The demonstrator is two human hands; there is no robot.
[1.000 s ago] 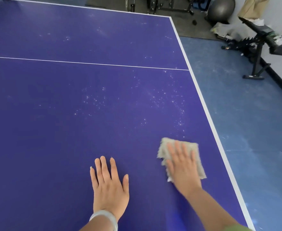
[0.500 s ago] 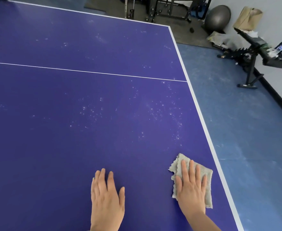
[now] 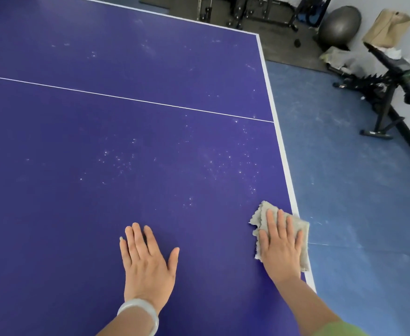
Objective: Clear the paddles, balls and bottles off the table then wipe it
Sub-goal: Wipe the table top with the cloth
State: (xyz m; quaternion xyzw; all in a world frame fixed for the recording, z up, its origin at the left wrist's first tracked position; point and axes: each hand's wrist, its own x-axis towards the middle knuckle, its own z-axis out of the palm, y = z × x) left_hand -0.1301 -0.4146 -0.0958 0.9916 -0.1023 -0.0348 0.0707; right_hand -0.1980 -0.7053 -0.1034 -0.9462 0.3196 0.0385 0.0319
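Note:
The purple table-tennis table (image 3: 102, 190) fills most of the head view, with a thin white centre line and a white right edge. Small white specks dot its middle. My right hand (image 3: 280, 246) presses flat on a grey cloth (image 3: 301, 229) at the table's right edge; part of the cloth hangs over the white border. My left hand (image 3: 148, 263) lies flat on the bare surface to the left of it, fingers spread, a pale bangle on the wrist. No paddles, balls or bottles show on the table.
Blue floor (image 3: 356, 190) lies to the right of the table. A black stand (image 3: 388, 98) with clutter, a grey exercise ball (image 3: 339, 25), a brown paper bag (image 3: 386, 27) and dark gym equipment (image 3: 259, 10) stand at the far right and back.
My right hand has slid the cloth rightwards from inside the table to its right edge. My left hand has stayed flat in about the same place.

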